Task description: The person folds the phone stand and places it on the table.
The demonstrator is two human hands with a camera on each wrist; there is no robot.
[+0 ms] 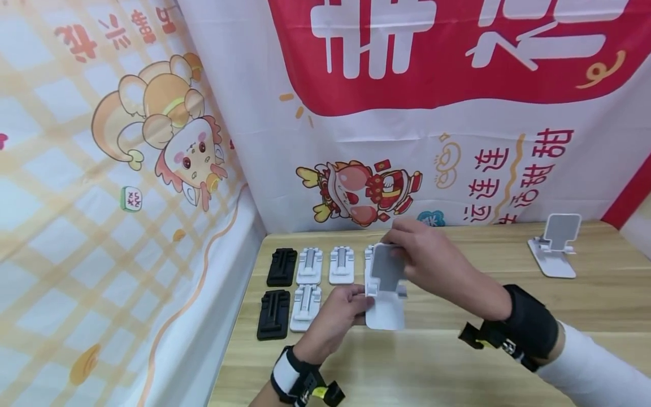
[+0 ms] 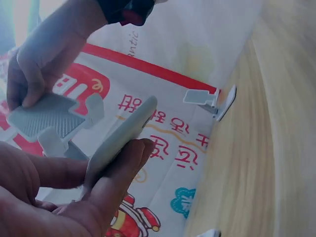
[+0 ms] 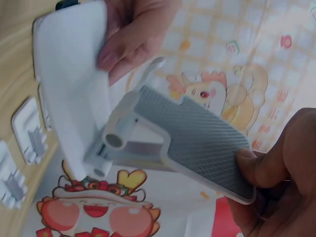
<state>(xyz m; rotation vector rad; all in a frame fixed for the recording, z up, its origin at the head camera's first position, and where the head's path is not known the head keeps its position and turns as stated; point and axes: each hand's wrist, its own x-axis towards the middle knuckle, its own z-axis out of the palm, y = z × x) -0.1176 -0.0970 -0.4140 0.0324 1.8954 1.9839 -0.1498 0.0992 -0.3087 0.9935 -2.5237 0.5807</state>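
A white folding phone stand (image 1: 385, 314) with a grey ridged pad is held up over the table, its back plate unfolded from its base. My left hand (image 1: 342, 316) grips the white base by its edge, between thumb and fingers, as the left wrist view also shows. My right hand (image 1: 427, 257) pinches the far end of the grey-padded plate (image 3: 202, 143). In the right wrist view the hinged arm between plate and base is exposed. Another white stand, partly hidden behind the held one, lies at the back of the table.
Folded white stands (image 1: 342, 265) and black stands (image 1: 273, 314) lie in rows at the table's left. An unfolded white stand (image 1: 556, 260) stands at the far right. Printed cloth (image 1: 254, 141) hangs behind and at the left of the wooden table (image 1: 458, 362).
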